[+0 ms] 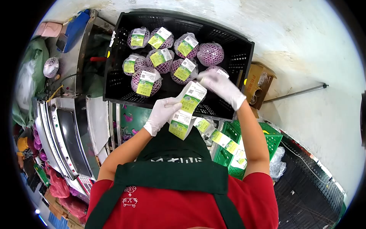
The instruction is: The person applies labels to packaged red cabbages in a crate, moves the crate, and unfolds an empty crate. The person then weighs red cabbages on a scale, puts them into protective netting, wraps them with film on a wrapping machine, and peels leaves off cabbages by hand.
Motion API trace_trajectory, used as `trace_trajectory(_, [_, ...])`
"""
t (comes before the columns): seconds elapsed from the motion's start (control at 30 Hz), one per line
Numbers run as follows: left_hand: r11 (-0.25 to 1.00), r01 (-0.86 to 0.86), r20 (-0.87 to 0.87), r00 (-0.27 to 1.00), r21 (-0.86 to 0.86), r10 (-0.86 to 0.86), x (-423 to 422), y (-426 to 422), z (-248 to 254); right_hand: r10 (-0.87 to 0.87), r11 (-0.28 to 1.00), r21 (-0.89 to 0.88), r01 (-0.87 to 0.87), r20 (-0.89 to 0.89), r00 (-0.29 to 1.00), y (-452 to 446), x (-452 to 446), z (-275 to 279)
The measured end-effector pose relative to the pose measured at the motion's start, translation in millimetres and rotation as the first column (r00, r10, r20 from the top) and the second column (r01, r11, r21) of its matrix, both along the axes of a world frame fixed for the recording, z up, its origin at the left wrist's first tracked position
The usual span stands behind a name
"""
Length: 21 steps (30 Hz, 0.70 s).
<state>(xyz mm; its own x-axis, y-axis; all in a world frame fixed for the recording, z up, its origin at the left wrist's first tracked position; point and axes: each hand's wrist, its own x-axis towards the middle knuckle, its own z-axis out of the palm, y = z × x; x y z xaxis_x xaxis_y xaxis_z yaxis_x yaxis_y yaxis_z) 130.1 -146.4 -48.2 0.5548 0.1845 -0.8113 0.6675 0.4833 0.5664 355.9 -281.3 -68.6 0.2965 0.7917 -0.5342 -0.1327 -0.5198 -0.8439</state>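
A black crate holds several round items in purple-and-white netting, most with a green and white label on top, such as the netted item at the front left. My left hand, in a white glove, grips a strip of labels in front of the crate. My right hand, also gloved, reaches over the crate's front right part, fingers pressed together at a netted item and close to the strip's upper end. Whatever those fingertips pinch is too small to tell. One netted item at the back right shows no label.
More of the label strip trails down to a green crate at the right. A cardboard box stands beside the black crate. On the left are a metal machine and a lone netted item.
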Motion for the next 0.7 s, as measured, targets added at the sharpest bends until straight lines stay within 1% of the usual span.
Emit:
trace_trajectory(0.03, [1.000,-0.005,0.002,1.000,0.000,0.005,1,-1,1,0.094,0.994,-0.062,-0.091,0.039,0.995,3,-12,20])
trace_trajectory(0.07, [0.991,-0.010,0.193,0.981,0.131,-0.016,4,-3,0,0.137,0.989,-0.066,-0.129,0.126,0.983,2,-23,13])
trace_trajectory(0.1, [0.966,-0.038,0.372,0.926,0.255,-0.062,6,-4,0,0.027,0.998,-0.064,-0.019,0.125,0.992,4,-37,23])
trace_trajectory(0.13, [0.945,0.019,0.319,0.939,0.327,-0.129,13,0,7,0.006,1.000,-0.016,-0.003,0.157,0.988,4,-48,27])
trace_trajectory(0.17, [0.909,-0.073,0.375,0.922,0.411,-0.095,23,-2,6,-0.017,0.999,0.033,0.011,0.187,0.982,5,-57,30])
trace_trajectory(0.2, [0.964,-0.053,0.251,0.968,0.261,-0.014,26,1,5,0.003,1.000,0.006,-0.006,0.310,0.951,8,-64,37])
trace_trajectory(0.23, [0.993,-0.057,0.111,0.993,0.102,0.046,29,3,4,0.027,1.000,-0.022,-0.020,0.427,0.904,12,-66,44])
trace_trajectory(0.27, [0.987,-0.104,0.073,0.993,0.126,0.096,32,-1,3,0.044,0.998,-0.062,-0.018,0.446,0.894,15,-62,49])
trace_trajectory(0.3, [0.969,-0.243,-0.004,0.970,-0.041,0.243,35,-7,0,0.066,0.997,-0.054,-0.046,0.464,0.883,15,-56,47])
trace_trajectory(0.37, [0.953,-0.281,0.044,0.957,-0.114,0.287,33,-28,0,0.116,0.993,-0.051,-0.108,0.619,0.777,16,-36,37])
trace_trajectory(0.4, [0.962,-0.234,0.064,0.967,-0.143,0.245,31,-40,2,0.028,0.995,0.040,-0.087,0.751,0.660,17,-20,20])
trace_trajectory(0.43, [0.986,-0.101,0.019,0.994,-0.129,0.104,32,-45,11,-0.028,0.998,0.059,-0.027,0.774,0.632,20,2,-3])
trace_trajectory(0.47, [0.977,-0.105,-0.040,0.994,-0.185,0.099,29,-48,11,-0.015,0.999,-0.008,0.033,0.777,0.629,23,29,-24])
trace_trajectory(0.5, [0.965,-0.112,-0.096,0.991,-0.238,0.092,27,-49,9,-0.077,0.987,-0.043,0.155,0.718,0.692,30,52,-49])
trace_trajectory(0.53, [0.963,-0.131,-0.160,0.983,-0.236,0.094,26,-48,8,-0.067,0.975,-0.097,0.202,0.733,0.676,40,70,-61])
trace_trajectory(0.57, [0.963,-0.133,-0.156,0.983,-0.235,0.098,24,-46,6,-0.019,0.980,-0.104,0.167,0.794,0.608,43,86,-85])
trace_trajectory(0.6, [0.981,-0.102,-0.134,0.988,-0.163,0.081,22,-43,4,0.137,0.964,-0.240,0.113,0.816,0.561,46,98,-110])
trace_trajectory(0.63, [0.993,-0.071,-0.114,0.992,-0.090,0.061,23,-40,4,0.291,0.925,-0.375,0.070,0.813,0.505,50,105,-119])
trace_trajectory(0.67, [0.989,-0.103,-0.122,0.989,-0.110,0.090,23,-35,7,0.359,0.885,-0.457,0.085,0.788,0.501,48,108,-127])
trace_trajectory(0.7, [0.991,-0.116,-0.137,0.985,-0.060,0.107,21,-32,5,0.355,0.886,-0.455,0.088,0.788,0.502,52,107,-123])
